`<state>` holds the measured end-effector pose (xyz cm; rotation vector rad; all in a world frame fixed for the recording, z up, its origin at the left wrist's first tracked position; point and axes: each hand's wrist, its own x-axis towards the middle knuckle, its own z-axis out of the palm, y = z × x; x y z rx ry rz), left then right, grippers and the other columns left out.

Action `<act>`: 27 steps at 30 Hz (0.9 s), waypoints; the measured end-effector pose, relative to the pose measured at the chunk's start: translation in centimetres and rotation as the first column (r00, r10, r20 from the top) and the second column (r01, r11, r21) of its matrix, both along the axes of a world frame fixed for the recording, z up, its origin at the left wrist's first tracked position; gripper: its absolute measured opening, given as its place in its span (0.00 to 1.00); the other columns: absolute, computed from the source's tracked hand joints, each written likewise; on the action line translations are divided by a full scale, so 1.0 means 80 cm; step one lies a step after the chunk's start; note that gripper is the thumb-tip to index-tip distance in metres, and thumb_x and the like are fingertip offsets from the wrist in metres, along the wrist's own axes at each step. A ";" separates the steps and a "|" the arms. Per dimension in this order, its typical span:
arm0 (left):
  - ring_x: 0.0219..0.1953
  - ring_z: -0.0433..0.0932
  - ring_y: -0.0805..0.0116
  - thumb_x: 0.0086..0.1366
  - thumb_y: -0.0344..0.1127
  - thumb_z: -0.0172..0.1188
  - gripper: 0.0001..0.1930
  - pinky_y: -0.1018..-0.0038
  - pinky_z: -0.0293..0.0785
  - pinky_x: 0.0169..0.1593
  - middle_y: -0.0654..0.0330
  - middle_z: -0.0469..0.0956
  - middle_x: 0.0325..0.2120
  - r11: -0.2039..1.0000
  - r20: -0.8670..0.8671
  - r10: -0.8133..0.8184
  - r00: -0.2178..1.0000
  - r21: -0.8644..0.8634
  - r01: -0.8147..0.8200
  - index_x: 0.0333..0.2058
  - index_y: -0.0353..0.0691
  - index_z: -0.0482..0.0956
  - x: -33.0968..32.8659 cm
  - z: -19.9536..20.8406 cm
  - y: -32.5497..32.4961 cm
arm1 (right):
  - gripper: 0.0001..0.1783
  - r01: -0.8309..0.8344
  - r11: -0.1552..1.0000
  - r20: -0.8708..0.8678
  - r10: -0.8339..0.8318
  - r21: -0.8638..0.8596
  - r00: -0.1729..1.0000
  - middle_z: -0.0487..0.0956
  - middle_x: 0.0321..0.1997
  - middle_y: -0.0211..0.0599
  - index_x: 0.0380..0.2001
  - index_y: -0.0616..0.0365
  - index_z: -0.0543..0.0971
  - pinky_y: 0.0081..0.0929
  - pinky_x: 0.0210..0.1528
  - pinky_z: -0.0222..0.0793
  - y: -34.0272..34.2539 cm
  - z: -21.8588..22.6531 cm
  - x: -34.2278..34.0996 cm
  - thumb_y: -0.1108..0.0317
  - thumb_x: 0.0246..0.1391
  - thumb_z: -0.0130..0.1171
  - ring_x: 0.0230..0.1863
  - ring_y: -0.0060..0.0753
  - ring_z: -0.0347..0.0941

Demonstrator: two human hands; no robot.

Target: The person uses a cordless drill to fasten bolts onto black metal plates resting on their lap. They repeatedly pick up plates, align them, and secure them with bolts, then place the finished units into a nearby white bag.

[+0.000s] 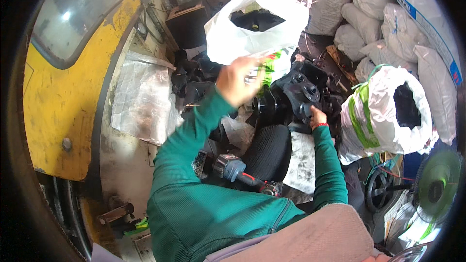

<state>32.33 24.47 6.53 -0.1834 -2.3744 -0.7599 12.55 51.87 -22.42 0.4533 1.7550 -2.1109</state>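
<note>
My right hand (318, 116), with a red band at the wrist, is closed on the near end of a black moulded part (301, 90) with round openings. My left hand (239, 81) is raised in front of a white woven sack (257, 41); motion smears its fingers, and I cannot tell whether anything is in them. The sack stands with its mouth spread, and dark contents (256, 20) show inside. Below my hands, a cordless power tool (242, 172) with a red and black body lies by my lap. More black parts (196, 75) are heaped to the left.
A yellow machine panel with a window (82, 102) stands at the left. On the right are another white sack (378, 116) with a green stripe, and a fan (437, 187). Stacked filled sacks (371, 14) fill the far right. A plastic sheet (141, 97) lies left of my arm.
</note>
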 end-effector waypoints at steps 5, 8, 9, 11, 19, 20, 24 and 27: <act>0.46 0.76 0.53 0.56 0.40 0.57 0.19 0.65 0.70 0.52 0.49 0.77 0.43 0.901 0.260 0.403 0.878 -0.283 -0.330 0.46 0.40 0.77 -0.240 -0.005 -0.153 | 0.12 -0.152 0.988 0.028 0.151 0.002 0.988 0.64 0.14 0.19 0.35 0.52 0.82 0.19 0.12 0.46 -0.003 -0.005 0.041 0.58 0.52 0.59 0.11 0.16 0.53; 0.50 0.74 0.52 0.55 0.38 0.54 0.18 0.60 0.69 0.55 0.49 0.74 0.48 0.827 0.371 0.543 0.753 -0.391 -0.404 0.45 0.42 0.79 -0.337 -0.048 -0.198 | 0.14 -0.222 0.973 0.016 0.223 -0.061 0.975 0.58 0.14 0.13 0.40 0.53 0.81 0.15 0.11 0.42 0.037 0.045 0.099 0.58 0.55 0.57 0.11 0.10 0.49; 0.51 0.74 0.52 0.56 0.39 0.54 0.19 0.59 0.68 0.55 0.48 0.74 0.48 0.835 0.387 0.536 0.750 -0.375 -0.404 0.46 0.41 0.77 -0.369 -0.064 -0.194 | 0.15 -0.200 0.979 0.026 0.201 -0.037 0.979 0.58 0.14 0.12 0.41 0.53 0.80 0.14 0.11 0.42 0.073 0.058 0.114 0.58 0.55 0.57 0.11 0.09 0.48; 0.53 0.72 0.52 0.55 0.42 0.56 0.25 0.56 0.67 0.56 0.47 0.74 0.48 0.798 0.396 0.580 0.712 -0.451 -0.399 0.51 0.38 0.72 -0.418 -0.087 -0.207 | 0.15 -0.139 0.990 0.007 0.139 0.016 0.990 0.56 0.14 0.11 0.42 0.54 0.80 0.12 0.11 0.40 0.143 0.088 0.147 0.59 0.55 0.57 0.11 0.08 0.47; 0.51 0.73 0.54 0.58 0.42 0.55 0.22 0.60 0.68 0.53 0.47 0.74 0.48 0.676 0.356 0.631 0.689 -0.689 -0.262 0.49 0.37 0.73 -0.524 -0.146 -0.244 | 0.16 0.522 0.790 -0.211 -0.478 0.320 0.853 0.54 0.13 0.10 0.42 0.55 0.79 0.13 0.12 0.37 0.413 0.232 0.273 0.57 0.54 0.57 0.11 0.07 0.45; 0.50 0.73 0.54 0.58 0.42 0.55 0.22 0.60 0.68 0.53 0.47 0.74 0.47 0.666 0.350 0.635 0.688 -0.700 -0.258 0.49 0.37 0.73 -0.535 -0.149 -0.245 | 0.16 0.568 0.744 -0.247 -0.511 0.353 0.823 0.53 0.13 0.09 0.42 0.54 0.79 0.14 0.13 0.36 0.427 0.257 0.279 0.57 0.55 0.56 0.11 0.07 0.44; 0.49 0.73 0.55 0.59 0.41 0.54 0.21 0.62 0.69 0.51 0.47 0.74 0.47 0.596 0.295 0.681 0.670 -0.756 -0.272 0.49 0.37 0.73 -0.556 -0.154 -0.269 | 0.15 0.570 0.630 -0.426 -0.385 0.527 0.819 0.63 0.15 0.10 0.43 0.55 0.80 0.12 0.13 0.35 0.432 0.329 0.233 0.59 0.59 0.52 0.12 0.04 0.45; 0.49 0.74 0.55 0.60 0.41 0.54 0.20 0.63 0.69 0.50 0.47 0.74 0.47 0.551 0.237 0.698 0.676 -0.781 -0.295 0.48 0.37 0.73 -0.558 -0.152 -0.284 | 0.15 0.602 0.410 -0.695 0.122 0.685 0.709 0.80 0.25 0.32 0.37 0.63 0.81 0.23 0.33 0.65 0.421 0.346 0.139 0.62 0.56 0.54 0.28 0.22 0.72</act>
